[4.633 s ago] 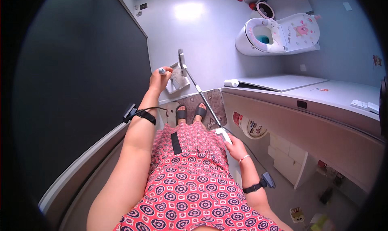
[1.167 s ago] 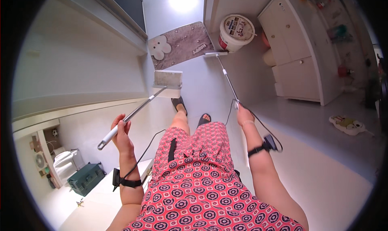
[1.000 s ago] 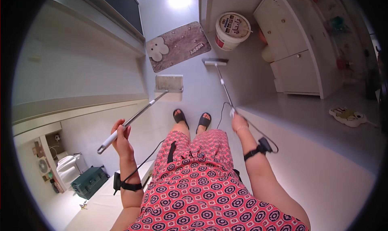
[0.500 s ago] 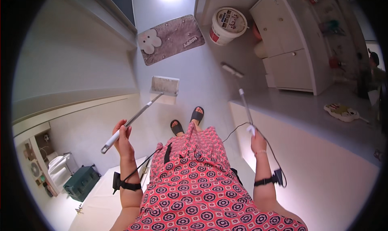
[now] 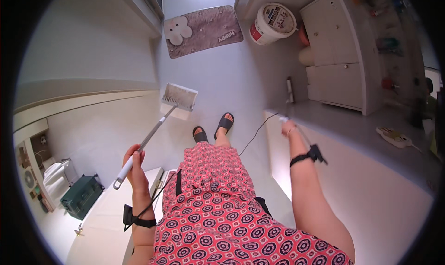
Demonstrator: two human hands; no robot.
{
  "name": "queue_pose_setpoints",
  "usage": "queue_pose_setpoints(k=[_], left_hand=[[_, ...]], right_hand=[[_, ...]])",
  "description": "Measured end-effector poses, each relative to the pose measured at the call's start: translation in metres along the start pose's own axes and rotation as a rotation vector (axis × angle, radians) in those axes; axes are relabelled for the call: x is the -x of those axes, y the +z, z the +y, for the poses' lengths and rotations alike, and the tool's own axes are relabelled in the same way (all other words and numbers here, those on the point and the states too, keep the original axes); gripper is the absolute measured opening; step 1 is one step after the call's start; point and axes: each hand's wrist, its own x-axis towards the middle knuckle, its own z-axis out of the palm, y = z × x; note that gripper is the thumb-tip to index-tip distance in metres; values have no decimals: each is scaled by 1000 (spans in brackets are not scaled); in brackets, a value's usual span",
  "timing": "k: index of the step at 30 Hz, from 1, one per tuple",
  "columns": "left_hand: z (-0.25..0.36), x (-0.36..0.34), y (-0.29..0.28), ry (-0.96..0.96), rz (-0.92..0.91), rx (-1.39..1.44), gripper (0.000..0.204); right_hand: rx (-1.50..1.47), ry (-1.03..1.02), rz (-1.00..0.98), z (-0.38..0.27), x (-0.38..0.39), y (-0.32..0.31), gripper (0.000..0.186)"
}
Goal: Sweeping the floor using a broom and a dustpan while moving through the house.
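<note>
My left hand [image 5: 135,167] is wrapped round the grey and white handle of a long-handled dustpan [image 5: 181,97]. The white pan, with a row of comb teeth in it, is low over the floor ahead of my left foot. Out to the right, my right hand [image 5: 288,127] is closed on a long-handled broom, smeared by motion. The narrow pale broom head [image 5: 290,89] points away from me, close to the white cabinet. I cannot tell whether it touches the floor. My feet in dark slides stand between the two tools.
A grey-brown mat [image 5: 204,31] with a white rabbit lies ahead. Right of it stands a lidded white bucket [image 5: 276,24], beside a white cabinet [image 5: 334,86]. A low ledge [image 5: 343,158] runs along my right. A green suitcase [image 5: 82,197] stands at left. A thin black cable [image 5: 256,134] hangs near my right hand.
The broom head has swung right, toward the cabinet, and its handle has turned. My right hand has moved farther forward. The dustpan has shifted slightly left, still in my left hand.
</note>
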Motion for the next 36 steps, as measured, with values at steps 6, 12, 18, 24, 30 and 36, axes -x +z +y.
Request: queue_pose_setpoints(k=[6, 12, 18, 24, 30, 36], left_hand=[[-40, -19, -31, -10, 108, -40, 27], [-53, -35, -27, -18, 86, -130, 27], [-58, -32, -67, -10, 104, -115, 26], [-48, -25, -67, 22, 80, -84, 26], [-23, -13, -34, 7, 9, -50, 25], [-31, -13, -57, -16, 45, -40, 24]], right_hand=[[-918, 176, -311, -180, 160, -10, 43], [-953, 15, -379, -192, 224, -2, 44], [-861, -23, -216, -171, 255, -16, 48], [-517, -102, 116, -200, 179, -82, 49], [-422, 5, 139, -186, 75, -84, 44], [-284, 3, -67, -198, 150, -23, 49]])
